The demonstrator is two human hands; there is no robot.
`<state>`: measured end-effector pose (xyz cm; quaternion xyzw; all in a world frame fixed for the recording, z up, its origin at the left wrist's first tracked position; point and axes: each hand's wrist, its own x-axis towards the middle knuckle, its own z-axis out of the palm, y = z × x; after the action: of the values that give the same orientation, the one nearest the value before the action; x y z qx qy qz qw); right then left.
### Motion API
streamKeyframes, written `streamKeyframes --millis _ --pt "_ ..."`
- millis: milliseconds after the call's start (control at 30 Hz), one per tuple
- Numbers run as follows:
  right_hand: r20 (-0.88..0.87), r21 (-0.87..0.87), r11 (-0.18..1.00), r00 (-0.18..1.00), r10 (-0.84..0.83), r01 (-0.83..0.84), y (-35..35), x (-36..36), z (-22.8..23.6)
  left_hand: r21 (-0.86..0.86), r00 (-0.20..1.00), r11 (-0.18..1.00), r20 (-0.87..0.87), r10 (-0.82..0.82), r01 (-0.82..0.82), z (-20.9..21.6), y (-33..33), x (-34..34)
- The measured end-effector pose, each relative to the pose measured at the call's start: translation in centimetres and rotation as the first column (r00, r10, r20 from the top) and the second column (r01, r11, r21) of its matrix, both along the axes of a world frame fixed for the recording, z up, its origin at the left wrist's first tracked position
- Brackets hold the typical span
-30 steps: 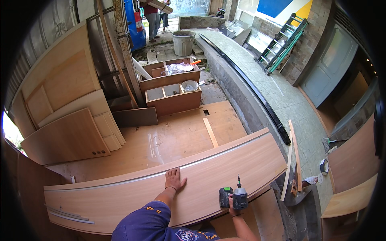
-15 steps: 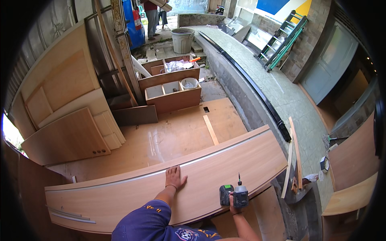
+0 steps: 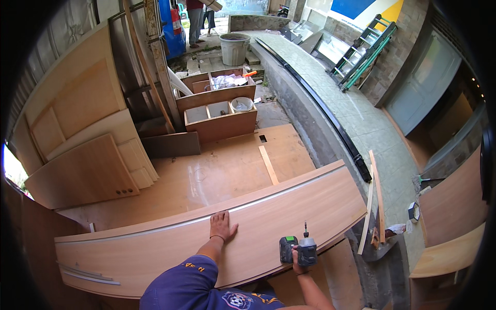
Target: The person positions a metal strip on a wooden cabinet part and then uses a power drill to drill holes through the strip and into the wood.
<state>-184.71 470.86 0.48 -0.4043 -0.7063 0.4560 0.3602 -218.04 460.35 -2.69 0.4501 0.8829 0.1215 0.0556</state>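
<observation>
A long wood-faced panel [image 3: 289, 206] lies across in front of me, with a pale metal strip [image 3: 170, 221] running along its far part. My left hand [image 3: 221, 226] rests flat on the panel, fingers spread and reaching that strip. In my right hand [image 3: 298, 264] is a dark cordless drill [image 3: 307, 250], its bit pointing away from me above the panel's near right edge. The fingers wrap its grip, partly hidden by the tool. Thin metal strips [image 3: 93, 278] lie at the panel's left end.
Beyond the panel lies a large plywood sheet [image 3: 232, 170] bearing a wood batten [image 3: 268, 165]. Wooden boxes [image 3: 222, 124] stand behind it. Boards [image 3: 77, 170] lean at left. At right are a black rail [image 3: 330, 124], loose battens [image 3: 380, 201] and a ladder [image 3: 364, 51]. A person [image 3: 195, 23] stands far off.
The view has shifted slightly, moving the whole scene a little left in the picture. Both hands keep their places relative to the panel, and the drill stays in the right hand.
</observation>
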Motion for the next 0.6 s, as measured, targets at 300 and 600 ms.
streamKeyframes --millis 300,600 --pt "0.029 0.060 0.998 0.999 0.015 -0.017 0.2 0.4 0.1 -0.001 1.000 1.000 0.000 0.003 -0.003 -0.5 -0.1 0.1" --pt "-0.014 -0.025 1.000 1.000 -0.004 0.004 0.4 0.0 -0.1 0.030 1.000 1.000 0.006 -0.005 0.005 -0.8 0.4 -0.2"
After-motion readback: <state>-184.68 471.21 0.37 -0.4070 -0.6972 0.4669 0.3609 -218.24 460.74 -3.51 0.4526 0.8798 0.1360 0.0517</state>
